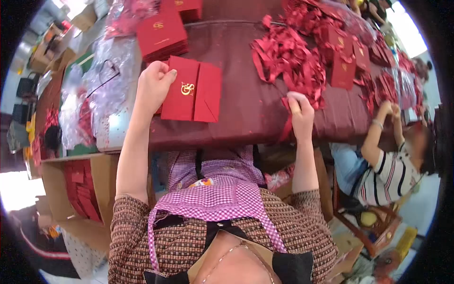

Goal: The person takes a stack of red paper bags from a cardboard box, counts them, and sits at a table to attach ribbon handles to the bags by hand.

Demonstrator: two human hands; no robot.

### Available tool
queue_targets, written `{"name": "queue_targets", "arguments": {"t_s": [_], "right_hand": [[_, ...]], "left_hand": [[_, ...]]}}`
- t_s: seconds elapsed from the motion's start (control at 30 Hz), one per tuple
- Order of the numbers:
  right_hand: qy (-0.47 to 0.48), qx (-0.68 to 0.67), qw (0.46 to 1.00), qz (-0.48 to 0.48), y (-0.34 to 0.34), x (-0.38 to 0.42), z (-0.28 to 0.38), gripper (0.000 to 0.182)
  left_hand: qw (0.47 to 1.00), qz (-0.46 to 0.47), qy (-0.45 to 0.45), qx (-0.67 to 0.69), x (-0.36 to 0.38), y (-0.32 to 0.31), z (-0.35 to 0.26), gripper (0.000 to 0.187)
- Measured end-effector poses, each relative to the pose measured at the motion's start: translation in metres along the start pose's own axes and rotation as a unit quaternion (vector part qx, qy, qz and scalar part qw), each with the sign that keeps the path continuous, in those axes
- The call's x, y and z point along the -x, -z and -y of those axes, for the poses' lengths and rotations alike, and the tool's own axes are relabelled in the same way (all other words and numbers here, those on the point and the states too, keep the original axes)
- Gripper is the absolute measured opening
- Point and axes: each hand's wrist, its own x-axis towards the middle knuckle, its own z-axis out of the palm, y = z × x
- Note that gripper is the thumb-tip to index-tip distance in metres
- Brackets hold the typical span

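Observation:
My left hand (pixel 155 84) is closed with thumb and fingers pinching the left edge of a red paper envelope (pixel 206 94). This envelope has gold lettering and lies partly unfolded over the table's near edge. On the right, my right hand (pixel 301 112) is closed on a strip of red ribbon (pixel 286 127), which hangs down over the table edge. A tangled heap of red ribbons (pixel 288 57) lies just beyond that hand. Past my left hand sits a stack of finished-looking red envelopes (pixel 162 33) with the same gold lettering.
A dark red cloth covers the table (pixel 231 45). Clear plastic bags (pixel 113 66) lie at the left. More red envelopes (pixel 342 71) with ribbons rest at the right. An open cardboard box (pixel 105 184) holds red envelopes below left. A seated person (pixel 385 173) works at right.

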Motion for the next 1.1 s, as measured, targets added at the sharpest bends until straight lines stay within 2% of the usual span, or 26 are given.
{"name": "queue_targets", "arguments": {"t_s": [0.03, 0.1, 0.13, 0.2, 0.3, 0.37, 0.43, 0.47, 0.53, 0.57, 0.63, 0.67, 0.73, 0.83, 0.87, 0.93, 0.97, 1.07, 1.1], "right_hand": [[-0.036, -0.028, 0.999, 0.002, -0.003, -0.006, 0.002, 0.015], [-0.045, -0.224, 0.974, 0.003, -0.016, -0.019, 0.022, 0.016], [-0.155, -0.327, 0.932, 0.0, -0.019, -0.025, 0.033, 0.016], [-0.116, -0.4, 0.908, 0.033, -0.025, -0.041, 0.044, 0.016], [-0.173, -0.475, 0.863, -0.008, -0.036, -0.06, 0.067, 0.015], [-0.168, -0.46, 0.872, 0.012, -0.037, -0.068, 0.064, 0.015], [-0.016, -0.251, 0.965, 0.075, -0.041, -0.078, 0.044, 0.015], [0.026, -0.124, 0.985, 0.12, -0.04, -0.08, 0.037, 0.02], [0.162, 0.075, 0.977, 0.119, -0.044, -0.084, 0.006, 0.023], [0.104, 0.082, 0.98, 0.147, -0.044, -0.083, -0.008, 0.024], [0.157, 0.092, 0.973, 0.143, -0.045, -0.077, -0.003, 0.022], [0.13, 0.079, 0.978, 0.14, -0.047, -0.073, 0.0, 0.021], [0.145, 0.058, 0.979, 0.13, -0.055, -0.065, -0.003, 0.02], [0.245, 0.079, 0.961, 0.098, -0.069, -0.053, -0.013, 0.017], [0.217, 0.105, 0.962, 0.128, -0.073, -0.049, -0.019, 0.022], [0.273, 0.227, 0.93, 0.092, -0.076, -0.037, -0.012, 0.032], [0.26, 0.246, 0.928, 0.104, -0.077, -0.033, -0.012, 0.039], [0.281, 0.286, 0.915, 0.053, -0.083, -0.029, -0.01, 0.036], [0.302, 0.326, 0.895, 0.032, -0.083, -0.029, -0.004, 0.027]], "left_hand": [[0.999, 0.004, 0.001, 0.037, 0.006, -0.008, -0.005, 0.024], [0.993, 0.031, 0.024, 0.111, 0.016, -0.024, -0.016, 0.025], [0.99, 0.047, 0.037, 0.125, 0.021, -0.033, -0.018, 0.024], [0.988, 0.058, 0.04, 0.135, 0.029, -0.051, -0.015, 0.023], [0.985, 0.075, 0.048, 0.151, 0.042, -0.066, -0.016, 0.023], [0.984, 0.078, 0.049, 0.152, 0.047, -0.067, -0.02, 0.024], [0.986, 0.078, 0.041, 0.145, 0.049, -0.067, -0.021, 0.024], [0.986, 0.076, 0.043, 0.145, 0.049, -0.067, -0.019, 0.024], [0.983, 0.083, 0.035, 0.161, 0.048, -0.07, -0.012, 0.024], [0.983, 0.08, 0.036, 0.162, 0.047, -0.069, -0.013, 0.024], [0.983, 0.099, 0.052, 0.142, 0.047, -0.068, -0.014, 0.025], [0.983, 0.098, 0.055, 0.143, 0.046, -0.069, -0.013, 0.025], [0.986, 0.1, 0.054, 0.124, 0.045, -0.07, -0.011, 0.027], [0.987, 0.105, 0.053, 0.107, 0.045, -0.066, -0.018, 0.022], [0.987, 0.105, 0.054, 0.106, 0.045, -0.066, -0.018, 0.022], [0.981, 0.117, 0.079, 0.136, 0.045, -0.066, -0.016, 0.029], [0.98, 0.118, 0.081, 0.135, 0.044, -0.067, -0.014, 0.029], [0.979, 0.119, 0.088, 0.139, 0.045, -0.071, -0.01, 0.029], [0.983, 0.109, 0.073, 0.131, 0.046, -0.072, -0.01, 0.026]]}}
